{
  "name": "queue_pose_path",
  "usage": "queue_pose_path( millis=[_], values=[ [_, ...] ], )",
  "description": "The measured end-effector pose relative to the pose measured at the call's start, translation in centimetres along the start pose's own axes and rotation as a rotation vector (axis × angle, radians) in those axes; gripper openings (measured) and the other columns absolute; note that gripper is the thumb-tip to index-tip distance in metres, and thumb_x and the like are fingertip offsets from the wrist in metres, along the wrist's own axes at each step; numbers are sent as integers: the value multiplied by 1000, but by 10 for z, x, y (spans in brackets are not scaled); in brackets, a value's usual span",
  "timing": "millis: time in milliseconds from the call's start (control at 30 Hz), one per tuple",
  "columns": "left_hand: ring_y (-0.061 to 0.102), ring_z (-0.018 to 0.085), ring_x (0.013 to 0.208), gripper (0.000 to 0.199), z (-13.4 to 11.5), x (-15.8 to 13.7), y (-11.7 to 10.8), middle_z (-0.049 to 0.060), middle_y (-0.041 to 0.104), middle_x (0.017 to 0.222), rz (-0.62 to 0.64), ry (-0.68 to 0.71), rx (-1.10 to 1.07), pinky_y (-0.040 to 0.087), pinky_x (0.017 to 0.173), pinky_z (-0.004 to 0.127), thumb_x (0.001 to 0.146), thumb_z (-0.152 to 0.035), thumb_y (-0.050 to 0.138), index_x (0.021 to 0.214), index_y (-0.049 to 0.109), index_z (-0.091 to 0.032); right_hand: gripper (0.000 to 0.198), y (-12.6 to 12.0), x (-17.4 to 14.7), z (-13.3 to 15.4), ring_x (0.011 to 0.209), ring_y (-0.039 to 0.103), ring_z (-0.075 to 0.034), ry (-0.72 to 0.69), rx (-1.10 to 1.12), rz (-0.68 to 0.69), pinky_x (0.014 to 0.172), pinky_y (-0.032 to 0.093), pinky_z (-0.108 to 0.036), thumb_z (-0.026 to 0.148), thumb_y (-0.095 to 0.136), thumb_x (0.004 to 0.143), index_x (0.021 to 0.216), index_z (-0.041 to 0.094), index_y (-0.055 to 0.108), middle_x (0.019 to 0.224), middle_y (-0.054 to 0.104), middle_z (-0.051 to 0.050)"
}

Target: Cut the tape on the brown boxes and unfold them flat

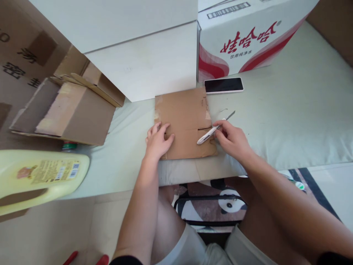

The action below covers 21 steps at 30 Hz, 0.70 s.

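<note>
A flat piece of brown cardboard (180, 114) lies on the pale green cloth in front of me. There is a dark slit near its right edge, and handwriting runs along the upper right side. My left hand (159, 140) rests on its lower left edge, fingers spread and thumb apart. In my right hand (231, 137) is a white utility knife (207, 135), pinched between thumb and fingers. Its blade is out and points up and to the right, away from the cardboard. The knife's rear end hangs over the cardboard's right part, close to the slit.
Behind the cardboard stand a white box (149, 62) and a white-and-red carton (237, 48). A phone (224, 85) lies before the carton. At left are cardboard boxes (88, 114) and a yellow jug (82, 169) on its side. Below the edge sits a panda-patterned item (204, 209).
</note>
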<state>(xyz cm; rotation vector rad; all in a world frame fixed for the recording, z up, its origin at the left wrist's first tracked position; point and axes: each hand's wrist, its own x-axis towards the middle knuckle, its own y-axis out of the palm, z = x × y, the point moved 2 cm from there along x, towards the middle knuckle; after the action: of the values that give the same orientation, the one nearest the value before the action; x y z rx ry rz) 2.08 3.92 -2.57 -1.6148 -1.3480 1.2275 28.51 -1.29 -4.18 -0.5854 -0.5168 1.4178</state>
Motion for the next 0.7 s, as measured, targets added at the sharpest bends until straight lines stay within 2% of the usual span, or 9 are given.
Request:
queue_pose_path(
  millis=[300, 467, 700],
  values=[
    [32, 37, 154, 56, -1, 0, 0, 6, 36, 168, 5, -5, 17, 37, 120, 58, 93, -45, 55, 148, 55, -33, 29, 4, -1, -1, 67, 65, -20, -24, -103, 48, 64, 42, -31, 27, 55, 87, 115, 24, 63, 85, 75, -2],
    [33, 38, 153, 56, 0, 0, 1, 7, 37, 168, -5, 4, 15, 38, 120, 58, 93, -45, 54, 147, 56, -33, 26, 4, -1, 0, 64, 63, -20, -28, -146, 67, 61, 39, -31, 25, 57, 84, 110, 25, 62, 80, 73, -1],
    [34, 39, 152, 56, 0, 0, 2, 7, 38, 167, -14, 13, 18, 38, 119, 59, 93, -44, 55, 147, 56, -33, 25, 6, -2, -1, 60, 61, -19, -23, -89, 90, 61, 40, -30, 25, 57, 83, 108, 25, 59, 66, 63, 2]
  ],
)
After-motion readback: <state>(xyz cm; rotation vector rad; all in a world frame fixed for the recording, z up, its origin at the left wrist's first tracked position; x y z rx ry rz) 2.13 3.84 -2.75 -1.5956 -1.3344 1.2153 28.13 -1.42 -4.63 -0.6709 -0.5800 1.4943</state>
